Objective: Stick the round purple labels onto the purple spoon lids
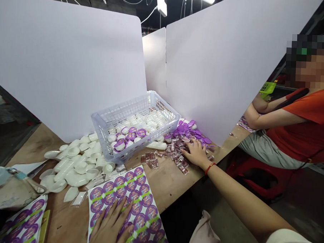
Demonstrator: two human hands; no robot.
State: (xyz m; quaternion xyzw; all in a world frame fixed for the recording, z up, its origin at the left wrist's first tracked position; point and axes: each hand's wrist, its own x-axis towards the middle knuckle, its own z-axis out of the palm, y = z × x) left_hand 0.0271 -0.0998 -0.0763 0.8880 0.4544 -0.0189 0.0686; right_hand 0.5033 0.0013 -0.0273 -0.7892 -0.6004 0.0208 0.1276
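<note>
Facing tall white partition panels [68, 60], converging behind a worn wooden table [177, 194]. Sharing the right-hand side, beyond one panel, with a co-worker [309, 117] in an orange-red top, sitting on a red plastic stool [252, 177]. Working before a translucent perforated crate [99, 133], standing near the panels and containing many white plastic cups [156, 119], several toward its near left corner bearing round purple labels. Using a sheet of round purple stickers [146, 210] crossed by green bands, lying at the table's near edge, with a second, partly cropped sticker sheet [28, 223] lying farther left. Having a loose pile of white scoop-shaped plastic pieces [79, 168] spreading left of the crate. Laying the left hand [110, 226] flat on the nearer sheet, with fingers extended and grasping nothing. Reaching with the right hand [196, 155], palm down and fingers loosely apart, onto small clear packets of dark reddish-brown contents [174, 148]; pinching one or merely touching, impossible to tell. Lying just beyond those fingers, beside the crate, among purple plastic discs [187, 129]. Wearing a red cord bracelet [209, 168] on the right wrist.
</note>
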